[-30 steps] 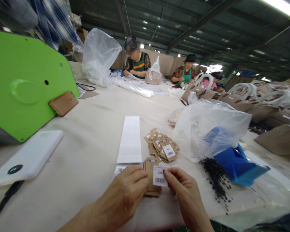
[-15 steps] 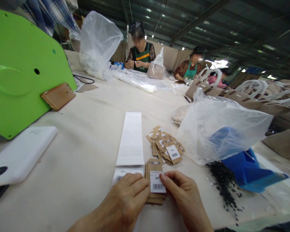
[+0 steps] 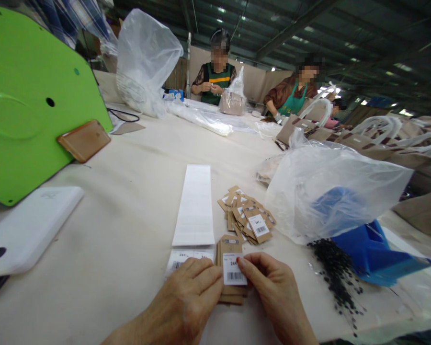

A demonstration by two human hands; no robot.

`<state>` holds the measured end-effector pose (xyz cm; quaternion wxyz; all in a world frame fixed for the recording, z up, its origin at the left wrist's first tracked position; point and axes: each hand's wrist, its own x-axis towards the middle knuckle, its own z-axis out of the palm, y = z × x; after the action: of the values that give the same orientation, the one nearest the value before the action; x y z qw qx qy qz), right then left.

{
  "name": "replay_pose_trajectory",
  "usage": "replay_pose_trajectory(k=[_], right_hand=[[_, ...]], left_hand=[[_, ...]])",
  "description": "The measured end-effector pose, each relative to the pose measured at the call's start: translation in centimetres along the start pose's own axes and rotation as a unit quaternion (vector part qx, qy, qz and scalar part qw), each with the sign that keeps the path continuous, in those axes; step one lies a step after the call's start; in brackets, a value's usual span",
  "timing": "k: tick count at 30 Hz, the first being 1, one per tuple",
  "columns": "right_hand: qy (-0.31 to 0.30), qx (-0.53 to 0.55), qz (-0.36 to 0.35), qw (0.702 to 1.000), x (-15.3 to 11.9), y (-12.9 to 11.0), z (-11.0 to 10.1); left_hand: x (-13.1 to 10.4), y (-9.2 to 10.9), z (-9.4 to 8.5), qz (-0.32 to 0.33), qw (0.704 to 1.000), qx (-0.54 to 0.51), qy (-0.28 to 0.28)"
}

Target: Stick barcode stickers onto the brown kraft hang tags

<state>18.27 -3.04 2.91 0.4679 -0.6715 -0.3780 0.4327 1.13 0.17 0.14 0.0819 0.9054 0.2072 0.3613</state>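
- Your left hand [image 3: 190,294] and right hand [image 3: 273,292] work at the table's [image 3: 122,191] near edge; bare cloth lies open to the left.
- The clear bag [image 3: 330,191] holds a blue box [image 3: 369,249] (black beads [image 3: 335,270] spill beside it).
- Both hands pinch a white barcode sticker [image 3: 234,270] onto the kraft tag stack [image 3: 230,249].

A single head-worn view looks forward and steeply down along the cream cloth-covered bench [image 3: 129,201]. It sits close above the person's own hands, left [image 3: 187,297] and right [image 3: 273,292], at the bottom edge, while the far end with two seated co-workers lies well off.
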Motion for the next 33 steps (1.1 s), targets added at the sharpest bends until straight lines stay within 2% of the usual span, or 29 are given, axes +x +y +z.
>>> replay_pose_trajectory(k=[9,23,33], right_hand=[[-0.021,-0.001,0.022,1.0,0.31,-0.13,-0.27],[-0.003,-0.019,-0.011,1.0,0.35,0.5,0.11],[0.01,-0.096,-0.013,0.995,0.24,0.05,0.25]], left_hand=[[-0.02,0.07,0.14,0.001,1.0,0.004,0.003],[0.06,0.01,0.27,0.006,1.0,0.011,0.021],[-0.1,-0.33,0.98,0.026,0.997,0.036,0.063]])
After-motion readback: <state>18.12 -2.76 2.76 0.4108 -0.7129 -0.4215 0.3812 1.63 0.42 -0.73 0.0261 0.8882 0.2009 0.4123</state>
